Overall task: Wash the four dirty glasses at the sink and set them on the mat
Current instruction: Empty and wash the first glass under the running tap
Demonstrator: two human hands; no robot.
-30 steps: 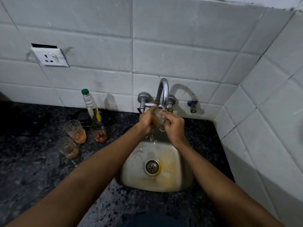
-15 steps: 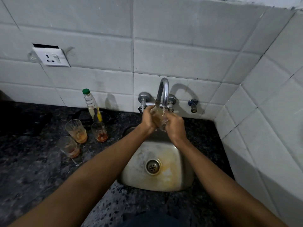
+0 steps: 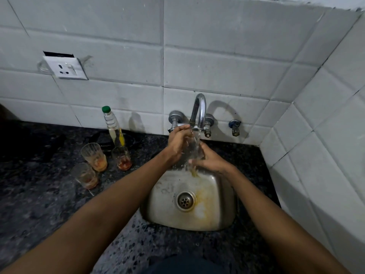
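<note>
I see both my left hand [image 3: 178, 143] and right hand [image 3: 210, 160] with fingers wrapped round one glass [image 3: 192, 149] under the tap [image 3: 199, 113]; three dirty glasses [image 3: 94, 157] stand left of my fingers.

Three glasses [image 3: 102, 165] stand left of the sink [image 3: 217, 214]; bottle [image 3: 114, 127] behind.

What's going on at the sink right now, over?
Left hand and right hand both gripping one glass under the running tap. Three dirty glasses waiting on the counter. Nothing in the way.
</note>
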